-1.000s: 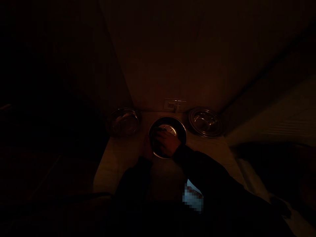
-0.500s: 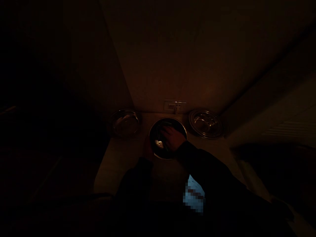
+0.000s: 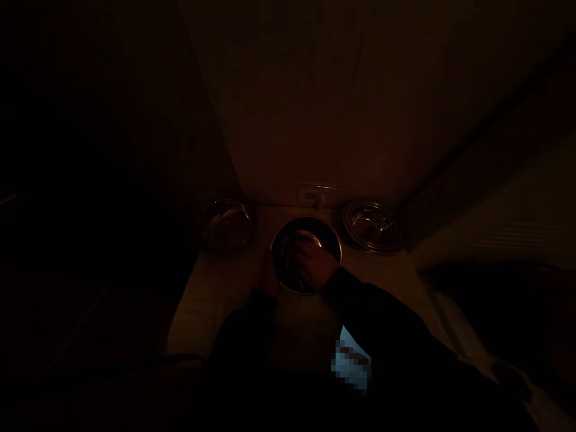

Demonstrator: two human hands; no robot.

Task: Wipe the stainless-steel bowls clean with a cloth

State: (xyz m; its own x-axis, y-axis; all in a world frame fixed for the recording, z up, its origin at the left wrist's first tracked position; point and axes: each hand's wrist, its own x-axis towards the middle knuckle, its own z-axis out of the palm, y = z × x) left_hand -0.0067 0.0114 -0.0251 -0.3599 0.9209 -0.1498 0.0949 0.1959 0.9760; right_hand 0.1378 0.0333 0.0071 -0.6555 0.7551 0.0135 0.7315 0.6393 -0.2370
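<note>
On the small table stands a round metal bowl (image 3: 332, 240) with a dark inside and a bright rim. My left hand (image 3: 270, 273) is closed on its left side, its fingers mostly lost in shadow. Inside the bowl is my right hand (image 3: 315, 262), palm down, fingers bent and pressed toward the bottom. Under those fingers lies something dark that I cannot make out; it may be a cloth. A bright gleam shows just beyond the fingertips.
Shiny round metal dishes flank the bowl: one at the left (image 3: 227, 227), a stack at the right (image 3: 372, 227). A wall socket (image 3: 318, 194) with a plug sits behind the table (image 3: 198, 312). A lit, pixelated screen (image 3: 352, 363) shows below my right forearm. The room is very dark.
My right hand has shifted slightly down within the bowl. The gleam inside has moved from below the fingers to above them. My left hand stays at the bowl's left side.
</note>
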